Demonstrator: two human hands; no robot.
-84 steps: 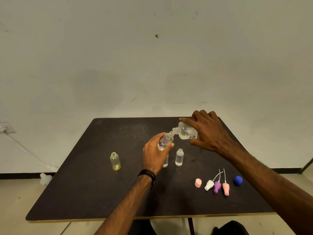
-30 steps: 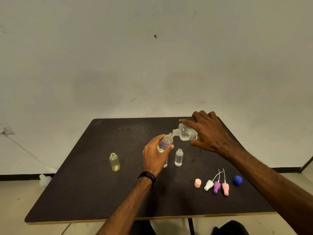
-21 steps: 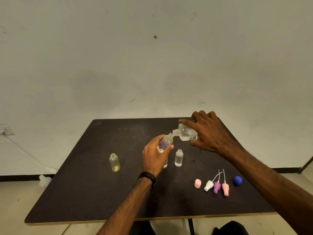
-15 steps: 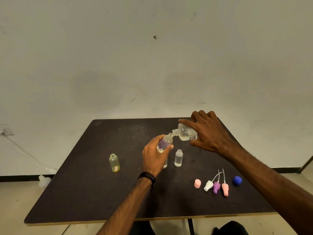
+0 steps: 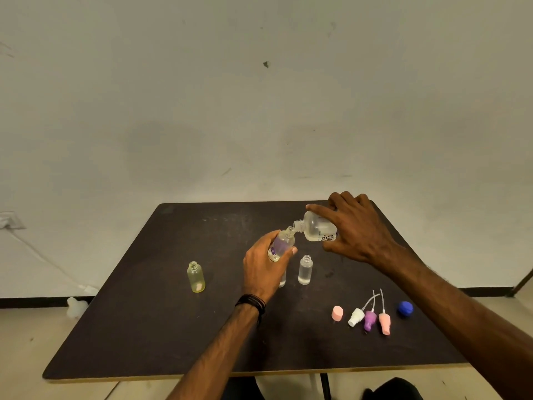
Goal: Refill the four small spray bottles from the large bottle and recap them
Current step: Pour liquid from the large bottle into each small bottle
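My right hand (image 5: 356, 226) grips the large clear bottle (image 5: 315, 230), tipped sideways with its neck pointing left. Its mouth meets the open mouth of a small purple-marked spray bottle (image 5: 281, 244), which my left hand (image 5: 264, 269) holds tilted above the table. A small clear bottle (image 5: 305, 269) stands uncapped just right of my left hand. Another small bottle (image 5: 282, 280) is mostly hidden behind that hand. A yellowish small bottle (image 5: 196, 277) stands open further left. Spray caps lie at the front right: pink cap (image 5: 337, 313), white sprayer (image 5: 356, 316), purple sprayer (image 5: 369, 319), pink sprayer (image 5: 384, 323).
A blue cap (image 5: 405, 308) lies right of the sprayers. The dark table (image 5: 144, 327) stands against a pale wall. A white object (image 5: 75, 306) sits on the floor at the left, near a cable and wall socket (image 5: 10, 220).
Both hands and the two bottles stay in nearly the same pouring pose; only slight shifts of the view show.
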